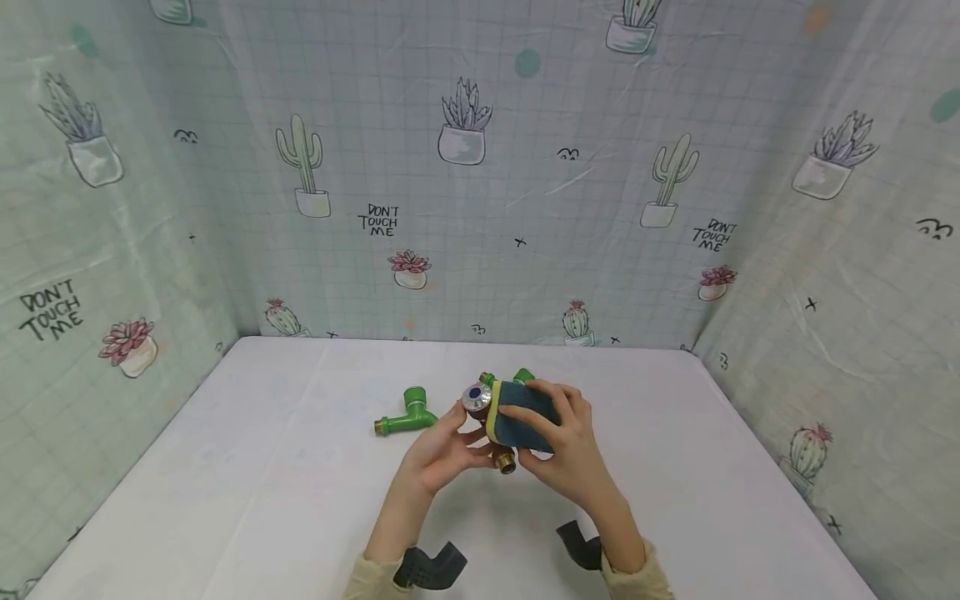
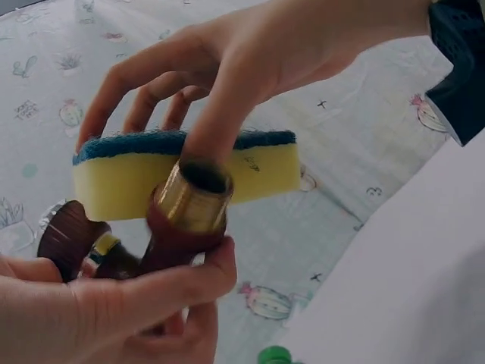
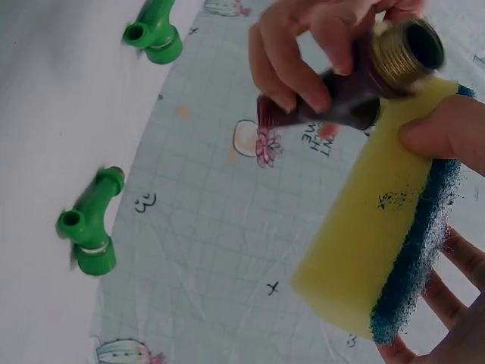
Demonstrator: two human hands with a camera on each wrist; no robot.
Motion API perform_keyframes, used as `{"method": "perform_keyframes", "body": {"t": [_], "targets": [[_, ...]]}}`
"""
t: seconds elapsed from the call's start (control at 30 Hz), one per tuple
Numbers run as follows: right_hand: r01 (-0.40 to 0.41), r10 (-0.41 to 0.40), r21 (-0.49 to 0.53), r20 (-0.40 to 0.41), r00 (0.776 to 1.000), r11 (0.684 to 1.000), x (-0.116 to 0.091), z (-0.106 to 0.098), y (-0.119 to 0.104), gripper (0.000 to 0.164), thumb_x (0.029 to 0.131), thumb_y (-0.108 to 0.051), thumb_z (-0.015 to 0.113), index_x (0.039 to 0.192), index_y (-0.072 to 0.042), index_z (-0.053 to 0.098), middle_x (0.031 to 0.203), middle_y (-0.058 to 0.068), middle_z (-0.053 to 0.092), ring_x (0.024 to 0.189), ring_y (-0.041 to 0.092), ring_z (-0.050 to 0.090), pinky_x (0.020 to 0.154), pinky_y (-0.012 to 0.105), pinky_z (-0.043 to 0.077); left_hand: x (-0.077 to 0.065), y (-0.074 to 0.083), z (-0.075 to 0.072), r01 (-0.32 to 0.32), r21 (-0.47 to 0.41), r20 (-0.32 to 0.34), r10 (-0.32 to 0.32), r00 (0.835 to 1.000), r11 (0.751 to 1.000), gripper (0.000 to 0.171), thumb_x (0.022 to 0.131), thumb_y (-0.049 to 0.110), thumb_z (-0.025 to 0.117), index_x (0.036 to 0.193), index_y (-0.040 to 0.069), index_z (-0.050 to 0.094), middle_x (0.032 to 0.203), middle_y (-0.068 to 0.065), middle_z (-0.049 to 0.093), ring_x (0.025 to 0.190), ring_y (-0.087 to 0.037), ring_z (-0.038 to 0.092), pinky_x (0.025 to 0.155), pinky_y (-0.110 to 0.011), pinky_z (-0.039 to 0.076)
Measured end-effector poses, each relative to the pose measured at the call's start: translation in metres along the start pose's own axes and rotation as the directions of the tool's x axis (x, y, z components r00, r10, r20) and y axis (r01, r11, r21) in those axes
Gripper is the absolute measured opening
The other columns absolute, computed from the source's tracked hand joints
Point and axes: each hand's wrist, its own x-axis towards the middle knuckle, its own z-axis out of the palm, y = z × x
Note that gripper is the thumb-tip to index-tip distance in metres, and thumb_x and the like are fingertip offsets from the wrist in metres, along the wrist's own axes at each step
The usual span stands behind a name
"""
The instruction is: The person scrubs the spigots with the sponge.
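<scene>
My left hand (image 1: pixel 441 454) grips a dark red valve (image 2: pixel 186 241) with a threaded brass end and a chrome knob (image 1: pixel 477 398) that has a blue centre. My right hand (image 1: pixel 566 437) holds a sponge (image 1: pixel 522 417), yellow with a dark blue scouring side, thumb on the yellow face and fingers over the scouring side. The yellow face is turned to the valve, right beside it; whether they touch I cannot tell. Part of the valve's body is hidden behind the sponge in the head view.
A green tap-like fitting (image 1: pixel 408 417) with a brass end lies on the white table (image 1: pixel 262 467) left of the hands. Behind them sits a second green fitting (image 3: pixel 155 34), partly hidden in the head view. Patterned cloth (image 1: pixel 525 208) walls off the back and both sides.
</scene>
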Motion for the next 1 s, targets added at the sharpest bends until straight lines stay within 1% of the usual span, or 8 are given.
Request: {"method": "perform_keyframes", "body": {"t": [0.13,0.2,0.3,0.37,0.5,0.73,0.87,1.0], "targets": [[-0.002,0.002,0.0,-0.007,1.0,1.0,-0.0013,0.0002,0.0016,0.057,0.058,-0.012,0.077,0.109,-0.03,0.06,0.124,0.009,0.046,0.11,0.027,0.034,0.084,0.051,0.033,0.0024,-0.0039,-0.0012,-0.086,0.091,-0.143,0.099,0.985,0.992,0.065,0.094,0.028,0.041,0.143,0.024,-0.002,0.142,-0.023,0.007,0.125,-0.049,0.015,0.099,-0.064,0.021],[-0.009,0.009,0.002,-0.003,1.0,1.0,-0.002,-0.0007,0.0029,0.056,0.059,-0.012,0.076,0.11,-0.03,0.06,0.124,0.009,0.046,0.111,0.027,0.033,0.085,0.051,0.032,0.0036,-0.0057,-0.002,-0.117,0.122,-0.223,0.142,0.964,0.986,0.065,0.093,0.026,0.045,0.142,0.012,0.004,0.138,-0.022,0.016,0.122,-0.049,0.022,0.096,-0.065,0.025],[-0.012,0.012,0.005,-0.013,1.0,1.0,-0.0029,-0.0002,0.0047,0.056,0.059,-0.013,0.077,0.11,-0.03,0.06,0.123,0.009,0.046,0.111,0.027,0.034,0.086,0.052,0.032,0.0058,-0.0078,-0.0031,-0.118,0.154,-0.284,0.159,0.945,0.981,0.063,0.092,0.027,0.048,0.137,-0.006,0.018,0.128,-0.02,0.028,0.116,-0.044,0.029,0.094,-0.061,0.031],[-0.006,0.006,0.006,-0.025,1.0,1.0,-0.0031,0.0012,0.0056,0.057,0.059,-0.013,0.078,0.11,-0.03,0.06,0.123,0.01,0.046,0.111,0.028,0.034,0.085,0.052,0.033,0.0077,-0.0082,-0.0043,-0.105,0.174,-0.29,0.153,0.945,0.979,0.06,0.091,0.03,0.048,0.133,-0.009,0.028,0.124,-0.017,0.032,0.112,-0.038,0.032,0.096,-0.057,0.034],[0.001,-0.001,0.006,-0.037,0.999,1.0,-0.0023,0.0022,0.0059,0.057,0.058,-0.013,0.078,0.109,-0.029,0.06,0.123,0.01,0.046,0.111,0.028,0.034,0.085,0.052,0.033,0.0094,-0.0065,-0.0071,-0.086,0.206,-0.284,0.144,0.948,0.975,0.063,0.091,0.031,0.047,0.136,-0.006,0.023,0.124,-0.016,0.034,0.111,-0.033,0.038,0.098,-0.053,0.035],[-0.002,0.002,0.015,-0.031,1.0,1.0,-0.0019,-0.0042,0.0064,0.054,0.06,-0.013,0.076,0.11,-0.029,0.06,0.125,0.009,0.045,0.113,0.027,0.032,0.087,0.053,0.034,0.0069,-0.001,-0.0069,-0.099,0.214,-0.273,0.157,0.949,0.972,0.05,0.096,0.008,0.037,0.138,-0.007,0.016,0.134,-0.029,0.028,0.124,-0.039,0.034,0.098,-0.054,0.033],[0.062,-0.062,0.003,-0.025,0.998,0.998,-0.0038,-0.0043,0.0061,0.057,0.059,-0.013,0.076,0.11,-0.031,0.06,0.127,0.008,0.044,0.114,0.028,0.032,0.087,0.053,0.034,0.0043,-0.0003,-0.0051,-0.13,0.269,-0.296,0.211,0.932,0.954,0.046,0.093,0.0,0.04,0.135,-0.01,0.024,0.132,-0.028,0.033,0.117,-0.035,0.043,0.097,-0.049,0.037],[0.119,-0.119,-0.036,0.0,0.993,0.992,-0.0051,-0.0002,0.0073,0.058,0.059,-0.012,0.076,0.111,-0.032,0.06,0.129,0.008,0.044,0.115,0.028,0.033,0.089,0.051,0.032,0.0034,-0.001,-0.0041,-0.151,0.402,-0.319,0.292,0.902,0.903,0.04,0.089,0.003,0.05,0.125,-0.01,0.039,0.112,-0.019,0.054,0.092,-0.018,0.059,0.085,-0.04,0.05]]}}
